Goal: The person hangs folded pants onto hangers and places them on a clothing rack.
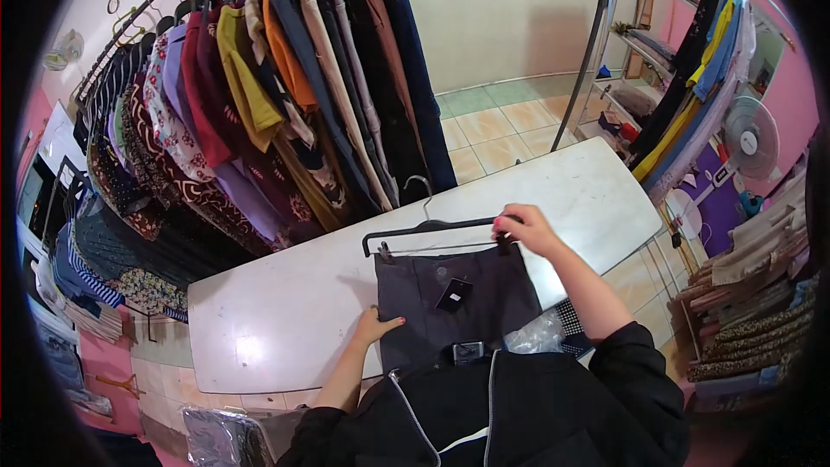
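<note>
On the white table lies a dark grey garment (415, 290), trousers or a skirt; its lower part is hidden by my body. A black clip hanger (424, 227) with a metal hook lies along its waist, with a clip (385, 250) at the left end. My right hand (526, 229) is closed around the hanger's right end, by the other clip, which the fingers partly cover. My left hand (377, 326) rests at the garment's left edge, thumb stretched over the fabric and fingers apart. A black tag (454, 294) with a small white label lies on the garment.
Clear plastic packaging (534, 335) and a dotted dark item (572, 324) lie right of the garment. The white table (268, 311) runs left and right. A packed clothes rack (233, 95) stands behind it, with more hanging clothes (709, 78) and a fan (750, 138) at the right.
</note>
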### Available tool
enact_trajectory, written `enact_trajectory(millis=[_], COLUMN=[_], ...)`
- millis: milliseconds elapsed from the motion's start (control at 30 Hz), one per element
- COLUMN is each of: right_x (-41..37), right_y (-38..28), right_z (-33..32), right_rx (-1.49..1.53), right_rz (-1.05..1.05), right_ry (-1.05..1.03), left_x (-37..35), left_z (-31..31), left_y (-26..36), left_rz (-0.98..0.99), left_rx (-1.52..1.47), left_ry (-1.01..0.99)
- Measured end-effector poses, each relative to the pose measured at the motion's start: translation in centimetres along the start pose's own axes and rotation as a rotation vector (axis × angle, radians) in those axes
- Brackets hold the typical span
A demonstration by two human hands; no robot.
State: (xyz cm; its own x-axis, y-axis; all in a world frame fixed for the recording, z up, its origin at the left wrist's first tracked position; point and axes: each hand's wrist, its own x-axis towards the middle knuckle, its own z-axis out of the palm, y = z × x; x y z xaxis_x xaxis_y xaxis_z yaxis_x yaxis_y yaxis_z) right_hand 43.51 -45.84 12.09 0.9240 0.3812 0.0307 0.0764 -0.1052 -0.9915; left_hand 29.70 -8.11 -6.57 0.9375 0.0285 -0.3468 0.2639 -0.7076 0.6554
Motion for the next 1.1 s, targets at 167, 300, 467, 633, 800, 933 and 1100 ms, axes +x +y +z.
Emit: enact_trajectory(millis=[167,300,467,633,800,933,1100], right_x=[-6.0,-10.6,-15.9,-19.1,-18.2,-16.7,-12.7], right_y=[-7.2,-14.1,-23.1,-31.7,-38.4,-41.7,-45.1], right_z=[-2.4,-4.5,-6.7,-7.5,-3.6,-1.7,-0.5], right_rx=[-0.041,-0.144,-0.168,-0.351,-0.558,-0.535,-0.725], right_rz=[-0.084,-0.257,-0.424,-0.625,-0.777,-0.878,-1.085], right_ry=[0.176,0.375,0.599,0.752,0.956,1.04,1.218], left_x=[-1.9,-3.1,-1.8,1.8,3.9,6.8,10.6], left_z=[-0.1,2.6,4.5,1.4,-2.7,-5.8,-11.0], left_y=[0.1,-3.0,-0.8,10.2,24.0,31.8,39.9], left_rz=[-0.023,0.033,0.248,0.507,0.491,0.546,0.598], left_rx=[-0.552,-0.43,-0.381,-0.456,-0.337,-0.297,-0.609], left_ry=[-0.392,-0.552,-0.475,-0.343,-0.084,0.023,0.036])
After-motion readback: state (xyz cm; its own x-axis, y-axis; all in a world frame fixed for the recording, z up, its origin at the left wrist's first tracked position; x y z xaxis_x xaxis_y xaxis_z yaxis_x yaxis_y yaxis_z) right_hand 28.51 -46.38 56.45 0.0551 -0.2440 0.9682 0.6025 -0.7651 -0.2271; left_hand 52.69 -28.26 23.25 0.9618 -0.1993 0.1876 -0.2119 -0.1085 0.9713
